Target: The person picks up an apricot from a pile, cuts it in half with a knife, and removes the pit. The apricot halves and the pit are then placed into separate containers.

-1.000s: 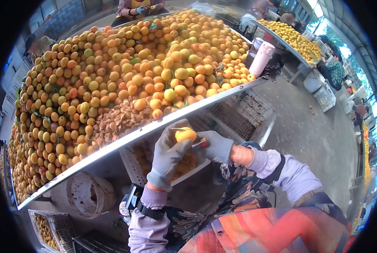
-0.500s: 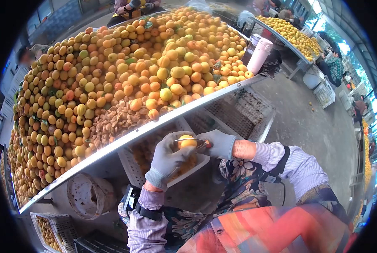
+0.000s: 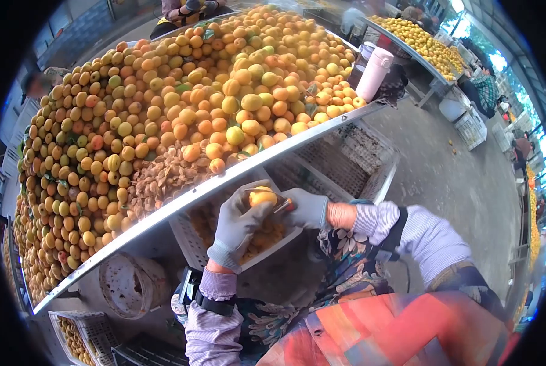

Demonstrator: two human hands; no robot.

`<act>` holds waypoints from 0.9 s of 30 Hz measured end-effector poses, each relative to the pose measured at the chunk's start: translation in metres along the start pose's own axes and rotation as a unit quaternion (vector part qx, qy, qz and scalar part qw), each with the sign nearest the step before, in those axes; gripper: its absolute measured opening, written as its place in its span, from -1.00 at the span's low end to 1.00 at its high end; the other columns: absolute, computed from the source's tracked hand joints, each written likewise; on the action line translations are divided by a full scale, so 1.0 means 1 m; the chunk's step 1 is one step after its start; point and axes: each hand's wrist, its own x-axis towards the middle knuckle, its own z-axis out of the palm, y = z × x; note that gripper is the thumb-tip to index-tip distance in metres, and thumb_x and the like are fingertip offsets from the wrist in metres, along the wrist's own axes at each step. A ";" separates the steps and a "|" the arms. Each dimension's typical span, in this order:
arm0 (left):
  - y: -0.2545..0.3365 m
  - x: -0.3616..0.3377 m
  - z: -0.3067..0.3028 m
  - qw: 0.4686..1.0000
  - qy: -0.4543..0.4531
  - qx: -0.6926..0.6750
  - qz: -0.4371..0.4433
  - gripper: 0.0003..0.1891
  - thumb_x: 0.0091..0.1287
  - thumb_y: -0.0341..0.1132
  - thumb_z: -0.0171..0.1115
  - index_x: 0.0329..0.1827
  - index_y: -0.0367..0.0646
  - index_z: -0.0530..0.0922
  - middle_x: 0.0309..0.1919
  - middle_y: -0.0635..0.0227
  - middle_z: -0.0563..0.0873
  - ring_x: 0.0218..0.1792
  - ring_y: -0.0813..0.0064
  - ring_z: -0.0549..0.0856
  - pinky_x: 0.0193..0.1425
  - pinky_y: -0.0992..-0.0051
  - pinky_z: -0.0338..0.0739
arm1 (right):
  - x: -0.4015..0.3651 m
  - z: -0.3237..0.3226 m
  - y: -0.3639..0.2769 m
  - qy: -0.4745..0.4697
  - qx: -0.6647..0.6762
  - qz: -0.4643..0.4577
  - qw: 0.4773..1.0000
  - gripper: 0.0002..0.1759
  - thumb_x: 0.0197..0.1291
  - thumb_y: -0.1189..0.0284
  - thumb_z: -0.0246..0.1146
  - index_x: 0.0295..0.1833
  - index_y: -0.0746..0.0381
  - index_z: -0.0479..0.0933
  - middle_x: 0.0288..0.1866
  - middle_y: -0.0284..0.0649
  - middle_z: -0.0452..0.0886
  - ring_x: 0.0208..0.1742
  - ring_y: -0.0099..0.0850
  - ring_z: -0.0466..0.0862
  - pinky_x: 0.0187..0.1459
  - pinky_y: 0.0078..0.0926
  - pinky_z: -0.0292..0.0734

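Observation:
In my gloved left hand (image 3: 235,227) is a yellow apricot (image 3: 262,196), pinched between thumb and fingers. My gloved right hand (image 3: 310,209) is closed round a small knife (image 3: 283,206) with a red handle; its short blade points at the fruit's right side. Both hands are over a white crate (image 3: 271,250) holding yellow fruit pieces, just in front of the table's metal edge (image 3: 219,182). Beyond that edge lies a big heap of apricots (image 3: 181,113), with a pile of brown pits (image 3: 163,174) at its near side.
Below the table stand a stained white bucket (image 3: 126,285), another crate (image 3: 361,165) and a crate of pits (image 3: 80,338). A pink flask (image 3: 375,74) rests at the table's right corner. Another person's hands (image 3: 199,6) show at the far side. A second fruit table (image 3: 416,46) lies behind.
The knife blade lay across the apricot earlier; now it is off to the right, lower and angled. My right hand has shifted slightly left, and the apricot is turned in my left hand.

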 end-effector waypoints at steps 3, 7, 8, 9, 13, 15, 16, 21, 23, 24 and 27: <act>-0.013 0.006 -0.011 0.996 0.013 0.023 0.085 -0.59 0.27 -0.44 0.32 0.17 -0.32 0.47 -0.02 0.33 0.63 -0.03 0.63 0.59 0.06 0.59 0.53 | 0.003 0.014 0.006 0.103 0.173 -0.042 0.979 -0.77 0.18 0.47 0.26 -0.03 0.21 0.57 -0.41 -0.40 0.55 -0.48 -0.64 0.49 -0.49 -0.62 0.42; -0.012 0.002 -0.003 0.992 0.055 0.012 0.110 -0.54 0.28 -0.47 0.28 0.24 -0.30 0.40 0.01 0.34 0.61 -0.02 0.61 0.59 0.09 0.57 0.52 | -0.002 -0.007 -0.038 0.188 0.266 0.036 0.945 -0.69 0.34 0.23 0.22 0.07 0.17 0.53 -0.51 -0.45 0.45 -0.63 -0.72 0.42 -0.70 -0.73 0.31; -0.013 0.003 -0.001 0.993 0.049 0.013 0.109 -0.54 0.28 -0.47 0.28 0.24 -0.30 0.40 0.01 0.34 0.61 -0.02 0.61 0.59 0.09 0.57 0.52 | -0.003 -0.008 -0.053 0.201 0.227 0.017 0.953 -0.65 0.34 0.18 0.21 0.07 0.19 0.53 -0.50 -0.46 0.46 -0.63 -0.72 0.42 -0.70 -0.73 0.31; -0.014 0.001 0.000 0.990 0.046 0.068 0.116 -0.55 0.24 -0.49 0.29 0.21 -0.28 0.43 0.00 0.32 0.61 -0.03 0.56 0.60 0.09 0.54 0.52 | -0.005 -0.008 -0.064 0.206 0.227 0.017 0.952 -0.65 0.34 0.18 0.21 0.07 0.19 0.53 -0.50 -0.46 0.46 -0.63 -0.72 0.42 -0.70 -0.73 0.31; -0.001 -0.001 0.000 0.873 0.091 0.382 0.289 -0.52 0.10 -0.50 0.37 0.15 -0.19 0.55 -0.03 0.19 0.61 -0.07 0.33 0.65 0.04 0.46 0.55 | -0.001 -0.001 -0.079 0.129 0.131 -0.012 0.983 -0.53 0.32 0.07 0.23 0.10 0.22 0.50 -0.39 -0.43 0.50 -0.56 -0.73 0.46 -0.62 -0.73 0.37; -0.001 -0.003 0.000 0.830 0.118 0.424 0.342 -0.51 0.07 -0.49 0.38 0.14 -0.16 0.57 -0.04 0.17 0.61 -0.07 0.29 0.66 0.02 0.45 0.56 | 0.026 0.007 -0.039 0.134 0.125 -0.081 0.980 -0.51 0.32 0.01 0.21 0.13 0.16 0.48 -0.30 -0.45 0.53 -0.52 -0.74 0.48 -0.60 -0.75 0.37; -0.002 -0.005 0.003 0.877 0.144 0.344 0.304 -0.49 0.07 -0.47 0.40 0.16 -0.13 0.56 -0.03 0.17 0.61 -0.08 0.29 0.66 -0.01 0.44 0.57 | 0.023 0.009 -0.043 0.132 0.125 -0.082 0.980 -0.51 0.32 0.01 0.21 0.13 0.16 0.48 -0.30 -0.45 0.53 -0.52 -0.74 0.48 -0.60 -0.75 0.37; -0.001 -0.002 0.001 0.818 0.182 0.451 0.308 -0.43 0.05 -0.29 0.46 0.19 -0.04 0.54 -0.08 0.21 0.62 -0.07 0.18 0.65 0.03 0.30 0.55 | 0.016 0.017 -0.052 0.050 0.471 0.060 0.879 -0.70 0.36 0.10 0.16 -0.05 0.09 0.46 -0.32 -0.42 0.51 -0.35 -0.68 0.53 -0.55 -0.62 0.43; 0.007 -0.007 0.005 0.754 0.192 0.521 0.351 -0.44 0.05 -0.23 0.46 0.18 -0.05 0.54 -0.10 0.23 0.63 -0.07 0.15 0.64 0.07 0.26 0.53 | 0.022 0.026 -0.049 0.063 0.507 0.055 0.858 -0.61 0.35 0.01 0.15 0.01 0.10 0.41 -0.28 -0.41 0.49 -0.38 -0.69 0.50 -0.61 -0.62 0.37; 0.009 -0.008 0.004 0.735 0.196 0.562 0.325 -0.44 0.08 -0.18 0.43 0.19 -0.06 0.52 -0.11 0.24 0.63 -0.06 0.15 0.63 0.08 0.24 0.51 | 0.020 0.026 -0.053 0.063 0.508 0.056 0.857 -0.61 0.35 0.01 0.15 0.01 0.10 0.41 -0.28 -0.41 0.49 -0.38 -0.69 0.50 -0.61 -0.62 0.37; 0.002 -0.005 -0.001 0.746 0.183 0.580 0.270 -0.43 0.13 -0.14 0.39 0.22 -0.09 0.49 -0.14 0.23 0.64 -0.07 0.14 0.64 0.06 0.21 0.50 | 0.015 0.028 -0.061 0.129 0.313 0.065 0.939 -0.43 0.28 -0.12 0.16 0.02 0.20 0.41 -0.28 -0.39 0.44 -0.37 -0.63 0.42 -0.42 -0.59 0.43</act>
